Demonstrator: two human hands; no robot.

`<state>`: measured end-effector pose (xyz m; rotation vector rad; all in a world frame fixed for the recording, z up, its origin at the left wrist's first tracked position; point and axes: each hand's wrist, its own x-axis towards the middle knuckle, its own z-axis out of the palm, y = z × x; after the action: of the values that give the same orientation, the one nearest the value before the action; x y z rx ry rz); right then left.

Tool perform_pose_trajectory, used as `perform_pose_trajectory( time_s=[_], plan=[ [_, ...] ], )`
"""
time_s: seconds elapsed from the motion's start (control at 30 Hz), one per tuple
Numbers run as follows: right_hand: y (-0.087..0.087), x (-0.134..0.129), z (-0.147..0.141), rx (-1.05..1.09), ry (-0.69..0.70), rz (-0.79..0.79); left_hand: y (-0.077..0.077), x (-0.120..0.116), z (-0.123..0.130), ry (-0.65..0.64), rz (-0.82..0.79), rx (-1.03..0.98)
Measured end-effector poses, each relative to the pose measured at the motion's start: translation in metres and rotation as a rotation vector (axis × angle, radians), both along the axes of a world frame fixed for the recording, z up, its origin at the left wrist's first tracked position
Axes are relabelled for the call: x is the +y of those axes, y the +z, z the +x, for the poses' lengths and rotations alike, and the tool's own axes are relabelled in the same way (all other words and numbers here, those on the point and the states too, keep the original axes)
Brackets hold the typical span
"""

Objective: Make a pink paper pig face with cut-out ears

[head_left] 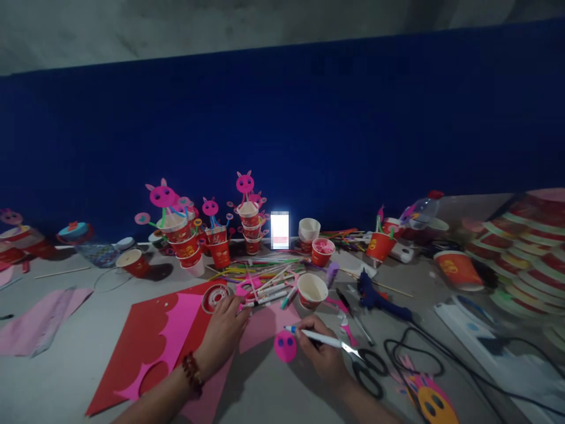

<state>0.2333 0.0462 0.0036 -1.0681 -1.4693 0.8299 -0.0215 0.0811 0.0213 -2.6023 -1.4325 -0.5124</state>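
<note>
In my right hand (324, 353) is a white marker (324, 337) with a blue end pointing left, just above a pink paper disc (285, 353) with two dark blue eyes. The disc lies on the grey table beside a light pink sheet (260, 330). My left hand (225, 327), with a beaded bracelet on the wrist, rests over red and pink paper next to a tape roll (215, 298). Its fingers are stretched out near several loose markers (269, 294), with nothing visible in them. Black-handled scissors (371, 366) lie right of my right hand.
A paper cup (312, 291) stands beyond the disc. Decorated red cups with pink animal faces (161, 197) line the back left. To the right are a blue glue gun (382, 300), black cables (432, 347), a yellow-and-pink paper face (435, 406) and stacked cups (525, 253).
</note>
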Motion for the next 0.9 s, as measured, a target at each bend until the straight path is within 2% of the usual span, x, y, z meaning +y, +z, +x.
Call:
perform_pose_trajectory(
  time_s=[0.1, 0.17, 0.33, 0.4, 0.53, 0.7, 0.8, 0.9],
  plan=[
    [0.004, -0.001, 0.001, -0.013, 0.012, 0.011, -0.001, 0.010, 0.001, -0.028, -0.004, 0.027],
    [0.006, -0.002, 0.003, -0.002, 0.043, 0.016, 0.001, 0.011, 0.004, -0.048, -0.016, -0.026],
    [0.006, -0.009, 0.011, 0.054, 0.106, -0.055, 0.008, 0.001, 0.019, -0.146, -0.184, -0.380],
    [0.005, -0.012, 0.012, 0.096, 0.119, -0.095, 0.009, -0.004, 0.025, -0.192, -0.227, -0.458],
    [0.005, -0.014, 0.011, 0.113, 0.139, -0.089, 0.011, -0.012, 0.034, -0.252, -0.236, -0.416],
    [0.006, -0.013, 0.009, 0.070, 0.137, -0.068, 0.023, -0.018, 0.047, -0.294, -0.278, -0.324],
    [0.003, -0.013, 0.007, 0.091, 0.152, -0.105, 0.029, -0.020, 0.054, -0.331, -0.278, -0.314],
    [-0.002, -0.010, 0.006, 0.211, 0.185, -0.184, 0.030, -0.019, 0.058, -0.368, -0.291, -0.312]
  ],
)
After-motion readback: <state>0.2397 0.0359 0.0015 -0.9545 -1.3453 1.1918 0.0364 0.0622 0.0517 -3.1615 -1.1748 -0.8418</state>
